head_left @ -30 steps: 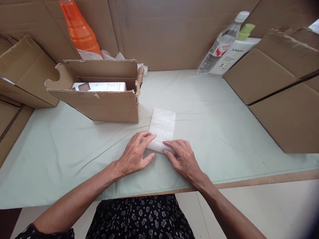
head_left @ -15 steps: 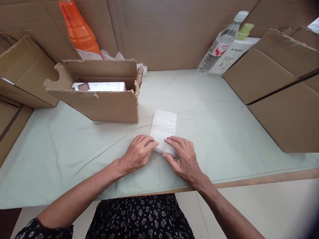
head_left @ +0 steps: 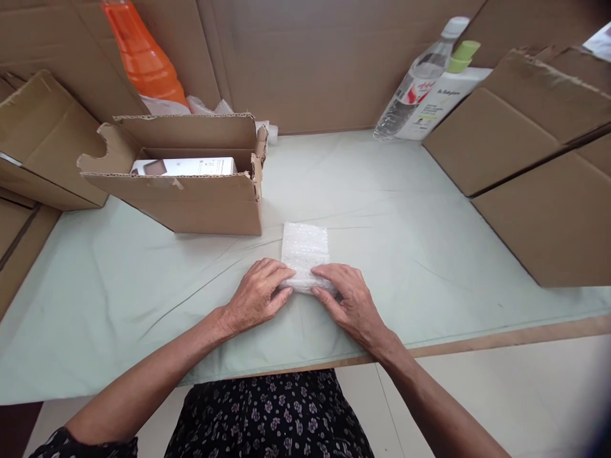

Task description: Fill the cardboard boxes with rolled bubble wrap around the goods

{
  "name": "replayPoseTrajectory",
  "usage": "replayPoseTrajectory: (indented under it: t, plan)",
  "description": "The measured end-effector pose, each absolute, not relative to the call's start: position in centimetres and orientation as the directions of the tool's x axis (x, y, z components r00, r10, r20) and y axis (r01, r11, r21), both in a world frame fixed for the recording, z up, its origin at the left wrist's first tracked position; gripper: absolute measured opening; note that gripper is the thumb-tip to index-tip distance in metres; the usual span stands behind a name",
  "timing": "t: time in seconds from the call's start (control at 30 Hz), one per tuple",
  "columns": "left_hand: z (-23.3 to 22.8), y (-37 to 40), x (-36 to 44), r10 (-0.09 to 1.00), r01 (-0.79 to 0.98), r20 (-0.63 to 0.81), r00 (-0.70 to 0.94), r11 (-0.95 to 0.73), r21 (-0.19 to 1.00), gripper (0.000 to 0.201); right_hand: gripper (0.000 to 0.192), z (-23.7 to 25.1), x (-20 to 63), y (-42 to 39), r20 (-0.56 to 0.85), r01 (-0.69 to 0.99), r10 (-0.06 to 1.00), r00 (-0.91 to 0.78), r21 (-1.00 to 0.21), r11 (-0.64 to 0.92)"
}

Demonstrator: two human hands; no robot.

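I'm holding a piece of bubble wrap point(head_left: 305, 245) with both hands in the head view.
The left hand point(head_left: 260, 289) and right hand point(head_left: 351, 296) are pinching opposite sides of its near end, while its far end is resting on the pale green cloth point(head_left: 377, 254). Beyond the left hand, an open cardboard box point(head_left: 210, 203) is holding a white box point(head_left: 188, 166); a clear bottle point(head_left: 413, 92) is standing back right.

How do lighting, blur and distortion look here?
Head view: soft, fairly even light; bubble wrap pale, its detail faint. Head view: small print on the white tube too soft to read. Head view: dark blur at lower right; the cloth's front edge bows, probably lens distortion.
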State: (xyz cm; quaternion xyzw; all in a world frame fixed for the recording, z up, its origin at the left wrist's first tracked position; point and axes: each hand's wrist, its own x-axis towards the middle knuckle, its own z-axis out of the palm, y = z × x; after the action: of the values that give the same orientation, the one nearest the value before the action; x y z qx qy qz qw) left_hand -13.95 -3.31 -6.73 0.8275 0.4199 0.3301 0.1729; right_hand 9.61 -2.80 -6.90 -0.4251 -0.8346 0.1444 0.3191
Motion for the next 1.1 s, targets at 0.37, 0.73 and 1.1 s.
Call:
replayPoseTrajectory:
  t: [0.37, 0.73, 1.1]
  plan:
    - [-7.1, -3.4, -13.5, 0.813, 0.634, 0.453, 0.365, -0.573, 0.518, 0.04, 0.025, -7.4, 9.9, -2.7, 0.427, 0.651, 0.778, -0.461, -0.433, 0.624]
    - [-7.2, -3.2, -14.0, 0.82, 0.572, 0.424, 0.384, -0.572, 0.588, 0.02, 0.05, -7.0, 10.1, -2.8, 0.42, 0.629, 0.775, -0.472, -0.456, 0.63]
    - [-7.4, -3.6, -14.1, 0.828, 0.581, 0.433, 0.357, -0.56, 0.591, 0.033, 0.027, -7.1, 10.1, -2.6, 0.412, 0.645, 0.808, -0.422, -0.489, 0.587]
